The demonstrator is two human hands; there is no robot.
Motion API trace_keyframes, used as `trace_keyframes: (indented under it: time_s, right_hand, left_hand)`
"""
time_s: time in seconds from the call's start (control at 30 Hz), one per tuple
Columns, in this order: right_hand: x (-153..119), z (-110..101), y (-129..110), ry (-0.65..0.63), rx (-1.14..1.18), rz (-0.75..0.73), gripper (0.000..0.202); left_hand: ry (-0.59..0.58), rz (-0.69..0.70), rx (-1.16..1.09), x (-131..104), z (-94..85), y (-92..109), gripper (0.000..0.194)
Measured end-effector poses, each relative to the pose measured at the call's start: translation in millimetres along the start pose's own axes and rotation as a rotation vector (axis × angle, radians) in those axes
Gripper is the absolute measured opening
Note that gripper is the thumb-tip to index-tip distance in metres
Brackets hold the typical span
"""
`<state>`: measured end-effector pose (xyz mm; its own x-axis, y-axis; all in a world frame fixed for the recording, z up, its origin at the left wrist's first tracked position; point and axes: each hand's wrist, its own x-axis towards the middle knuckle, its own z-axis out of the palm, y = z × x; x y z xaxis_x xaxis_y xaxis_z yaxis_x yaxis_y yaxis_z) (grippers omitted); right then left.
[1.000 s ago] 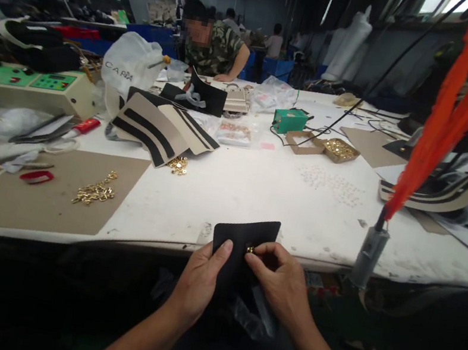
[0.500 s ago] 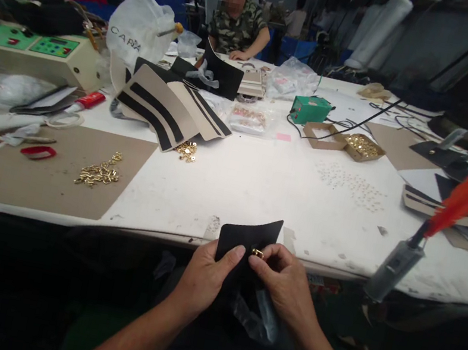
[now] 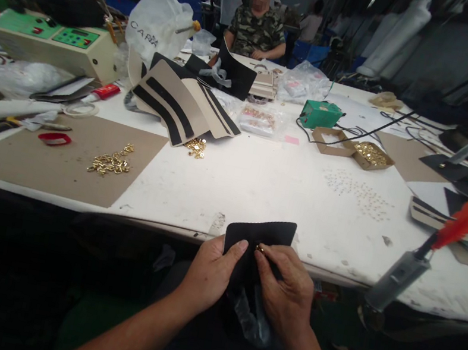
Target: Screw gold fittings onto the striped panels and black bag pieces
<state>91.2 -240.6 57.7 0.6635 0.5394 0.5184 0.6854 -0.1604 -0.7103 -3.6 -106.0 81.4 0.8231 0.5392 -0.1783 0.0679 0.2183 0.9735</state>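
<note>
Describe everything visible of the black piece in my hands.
The black piece is a matte sheet, perhaps leather, with rounded upper corners. It is held at the near edge of the table. Your left hand grips its left side, thumb on its face; your right hand pinches a gold fitting against it. Its lower end is unclear.

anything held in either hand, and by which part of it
The left hand holds the black piece by its left edge, thumb on its face. The right hand pinches a gold fitting at that face; by which part is unclear.
</note>
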Motion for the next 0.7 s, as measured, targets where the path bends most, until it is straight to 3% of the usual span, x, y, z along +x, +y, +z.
trace_keyframes:
  time_s: [0.23,0.33,0.43,0.57,0.7]
  right_hand:
    - [29,-32,20,-0.509,0.003,-0.224,0.024]
    - [36,-39,21,-0.572,0.056,-0.191,0.019]
    - [34,-36,20,-0.467,0.164,-0.041,0.014]
    - [25,-30,20,-0.197,0.149,0.094,0.007]
    - [22,-31,26,0.039,0.102,0.198,0.029]
  left_hand:
    - [-0.172,-0.081,0.129,7,-14.5,12,0.029]
    - [-0.197,-0.137,0.107,10,-16.6,13,0.028]
    - [-0.203,-0.175,0.074,10,-13.7,14,0.028]
    - [-0.214,-0.188,0.055,7,-4.1,18,0.031]
    - [-0.172,-0.25,-0.07,8,3.2,25,0.041]
